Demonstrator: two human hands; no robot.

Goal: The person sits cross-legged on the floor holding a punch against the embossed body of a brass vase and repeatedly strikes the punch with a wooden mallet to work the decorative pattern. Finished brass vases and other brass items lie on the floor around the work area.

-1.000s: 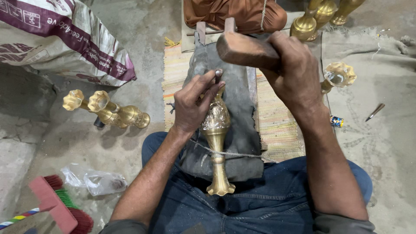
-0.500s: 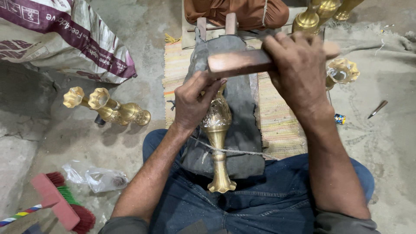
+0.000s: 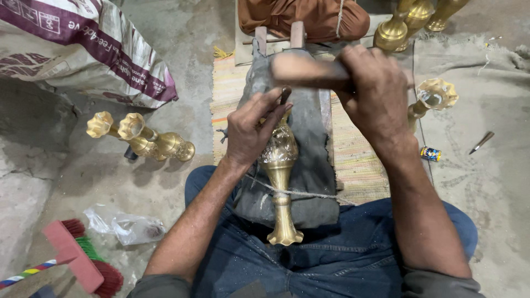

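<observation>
Fingers of the left hand pinch a slim chisel upright on the brass vase, tied by string across a grey pad under them; right-hand fingers close round a wooden mallet poised above the chisel, apparently to strike it

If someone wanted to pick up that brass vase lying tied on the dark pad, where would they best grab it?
Probably the narrow stem of the brass vase, from above, fingers on either side. It lies flat along the dark pad, flared foot toward the person; the stem is the slimmest bare part. A string crosses it, and the left hand covers the carved belly.
</observation>
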